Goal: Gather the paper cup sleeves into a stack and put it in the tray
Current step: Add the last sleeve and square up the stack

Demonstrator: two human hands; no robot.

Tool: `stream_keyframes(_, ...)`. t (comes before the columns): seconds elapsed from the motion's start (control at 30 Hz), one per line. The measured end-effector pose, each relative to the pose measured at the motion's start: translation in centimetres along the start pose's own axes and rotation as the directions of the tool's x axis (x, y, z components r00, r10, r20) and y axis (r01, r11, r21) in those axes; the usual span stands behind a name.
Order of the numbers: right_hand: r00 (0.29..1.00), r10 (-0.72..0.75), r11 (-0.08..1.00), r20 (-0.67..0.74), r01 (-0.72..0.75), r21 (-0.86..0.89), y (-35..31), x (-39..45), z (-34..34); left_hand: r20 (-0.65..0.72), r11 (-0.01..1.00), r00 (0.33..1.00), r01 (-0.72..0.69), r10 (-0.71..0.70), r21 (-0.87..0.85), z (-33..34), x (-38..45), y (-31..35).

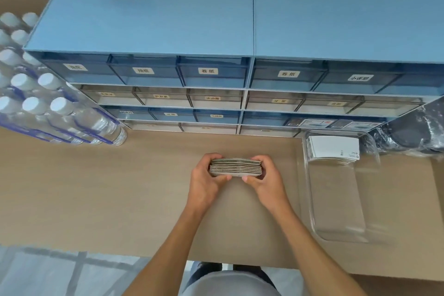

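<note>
At desk centre: sleeve stack [236, 167] held over the desk [120, 187], edges toward camera.
Left grip [206, 180]: clenched round the stack's left end.
Right grip [265, 179]: clenched round its right end.
Tray [341, 206]: at desk's right edge, another sleeve pile [332, 149] in its far end.
Step, my read: squaring the stack. Tap edges flush, keep both ends squeezed, lift level toward tray.
</note>
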State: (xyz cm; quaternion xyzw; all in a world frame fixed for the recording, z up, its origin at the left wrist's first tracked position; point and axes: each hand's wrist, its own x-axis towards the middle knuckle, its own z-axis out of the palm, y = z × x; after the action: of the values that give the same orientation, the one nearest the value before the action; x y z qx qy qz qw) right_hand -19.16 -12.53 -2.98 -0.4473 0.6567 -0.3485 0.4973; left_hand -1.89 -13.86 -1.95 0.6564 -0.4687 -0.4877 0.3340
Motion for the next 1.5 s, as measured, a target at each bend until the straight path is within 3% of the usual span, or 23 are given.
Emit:
stream_keyframes(0.3,0.996,-0.074,0.997,-0.041,0.075,0.006,0.6,0.1,1.2,-0.030,0.998,0.999,-0.037,0.036,-0.051,0.8,0.5,-1.8)
stream_keyframes(0.57,0.999,-0.032,0.999,-0.024,0.031,-0.013,1.3,-0.9,2.3,-0.050,0.997,0.997,-0.063,0.061,-0.042,1.8,-0.6,-3.4)
stream_keyframes(0.83,0.992,-0.073,0.995,-0.098,0.079,0.055,0.9,-0.2,3.2,-0.032,0.982,0.981,-0.190,0.189,-0.005,2.6,-0.8,-3.6)
stream_keyframes(0.97,0.983,-0.069,0.995,-0.170,0.080,0.063,1.1,0.5,3.7,-0.023,0.984,0.985,-0.171,0.170,-0.046,2.6,-1.1,-3.0)
stream_keyframes(1.23,0.945,-0.081,0.994,-0.318,0.099,0.040,1.4,0.8,4.8,-0.167,0.982,0.977,-0.149,0.129,-0.112,3.9,-1.0,-2.9)
stream_keyframes(1.5,0.921,-0.077,0.996,-0.382,0.091,0.018,1.9,1.2,5.2,-0.244,0.973,0.968,-0.104,0.052,-0.207,3.9,0.0,-1.8)
